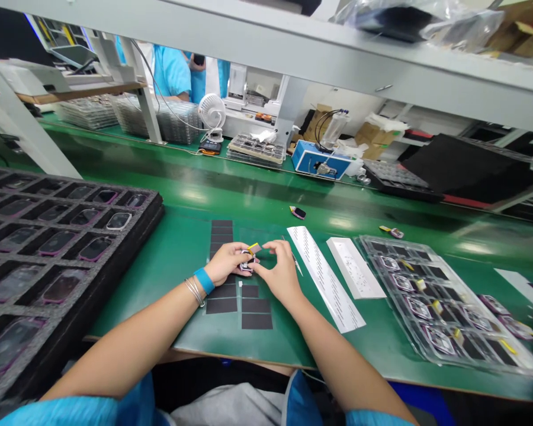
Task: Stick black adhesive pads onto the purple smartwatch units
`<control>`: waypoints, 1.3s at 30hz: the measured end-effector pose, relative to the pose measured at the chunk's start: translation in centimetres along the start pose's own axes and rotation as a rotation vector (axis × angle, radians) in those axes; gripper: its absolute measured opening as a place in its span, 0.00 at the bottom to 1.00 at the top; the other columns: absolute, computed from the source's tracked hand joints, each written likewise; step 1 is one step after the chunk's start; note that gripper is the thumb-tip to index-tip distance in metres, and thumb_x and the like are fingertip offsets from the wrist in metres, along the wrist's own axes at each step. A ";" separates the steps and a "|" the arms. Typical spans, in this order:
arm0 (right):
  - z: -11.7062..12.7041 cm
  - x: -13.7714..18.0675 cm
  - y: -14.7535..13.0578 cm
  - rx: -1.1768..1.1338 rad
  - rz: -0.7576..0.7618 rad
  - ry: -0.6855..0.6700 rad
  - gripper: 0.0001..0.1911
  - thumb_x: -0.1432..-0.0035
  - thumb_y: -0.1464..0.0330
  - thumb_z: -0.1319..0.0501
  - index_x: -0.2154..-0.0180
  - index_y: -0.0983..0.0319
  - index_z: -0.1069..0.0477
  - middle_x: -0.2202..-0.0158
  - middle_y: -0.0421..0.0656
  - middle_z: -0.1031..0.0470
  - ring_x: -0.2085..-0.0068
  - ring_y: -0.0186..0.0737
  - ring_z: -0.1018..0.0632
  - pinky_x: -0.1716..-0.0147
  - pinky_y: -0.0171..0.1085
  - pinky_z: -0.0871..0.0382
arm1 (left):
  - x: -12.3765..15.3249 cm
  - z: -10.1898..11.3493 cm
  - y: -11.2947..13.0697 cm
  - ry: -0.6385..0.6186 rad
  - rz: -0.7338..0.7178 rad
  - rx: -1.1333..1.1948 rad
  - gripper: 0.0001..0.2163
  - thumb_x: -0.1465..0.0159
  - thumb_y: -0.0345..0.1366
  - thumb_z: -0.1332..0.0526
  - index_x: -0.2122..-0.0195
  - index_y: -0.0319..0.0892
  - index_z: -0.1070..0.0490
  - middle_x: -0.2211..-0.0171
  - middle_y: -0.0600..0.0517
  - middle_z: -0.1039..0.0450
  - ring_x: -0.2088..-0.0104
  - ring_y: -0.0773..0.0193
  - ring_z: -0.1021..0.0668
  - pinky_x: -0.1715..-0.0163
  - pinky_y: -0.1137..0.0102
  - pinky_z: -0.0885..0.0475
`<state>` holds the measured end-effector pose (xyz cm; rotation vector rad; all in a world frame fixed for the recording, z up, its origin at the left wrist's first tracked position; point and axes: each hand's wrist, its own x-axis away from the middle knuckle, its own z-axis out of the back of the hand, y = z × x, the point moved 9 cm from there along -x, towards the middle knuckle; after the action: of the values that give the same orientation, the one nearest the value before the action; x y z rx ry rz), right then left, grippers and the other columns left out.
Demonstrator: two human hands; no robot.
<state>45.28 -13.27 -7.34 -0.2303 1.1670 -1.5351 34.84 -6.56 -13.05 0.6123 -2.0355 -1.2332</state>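
My left hand (225,262) and my right hand (279,273) meet over the green mat (195,331) and together pinch a small dark part with a yellow tab (250,254). Both hands have their fingers closed on it. A blue band and thin bangles sit on my left wrist. Under and around the hands lie black rectangular pads (256,320) in rows on the mat.
A black foam tray (71,236) of small glossy parts fills the left. Two white strips (326,278) lie right of my hands, then a clear tray (444,307) of parts with yellow tabs. Another person in blue (173,71) works beyond the conveyor.
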 end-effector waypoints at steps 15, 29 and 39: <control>-0.4 -0.6 0.6 -0.160 -0.055 -0.101 0.08 0.44 0.63 0.41 0.68 0.59 0.26 0.66 0.43 0.24 0.63 0.40 0.25 0.60 0.39 0.32 | 0.3 -1.5 -0.5 -0.178 0.054 -0.030 0.13 0.52 0.25 0.34 0.66 0.37 0.31 0.71 0.49 0.24 0.71 0.62 0.20 0.69 0.70 0.24; -0.6 0.0 -1.5 0.039 0.204 -0.064 0.08 0.43 0.67 0.40 0.61 0.53 0.24 0.64 0.40 0.20 0.62 0.40 0.23 0.48 0.48 0.38 | 0.3 -0.8 -0.5 -0.067 0.089 0.174 0.10 0.50 0.23 0.40 0.65 0.35 0.27 0.73 0.48 0.24 0.72 0.64 0.21 0.67 0.67 0.24; -1.6 0.5 -2.9 0.210 0.361 -0.105 0.11 0.41 0.70 0.42 0.60 0.50 0.25 0.57 0.39 0.22 0.58 0.42 0.27 0.43 0.55 0.47 | 0.0 -0.4 -0.1 -0.062 0.061 0.408 0.08 0.45 0.26 0.39 0.63 0.34 0.26 0.67 0.46 0.24 0.67 0.66 0.22 0.59 0.68 0.27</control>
<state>42.18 -13.25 -6.16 0.0401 0.9001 -1.2958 35.09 -6.83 -13.04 0.6983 -2.3611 -0.8124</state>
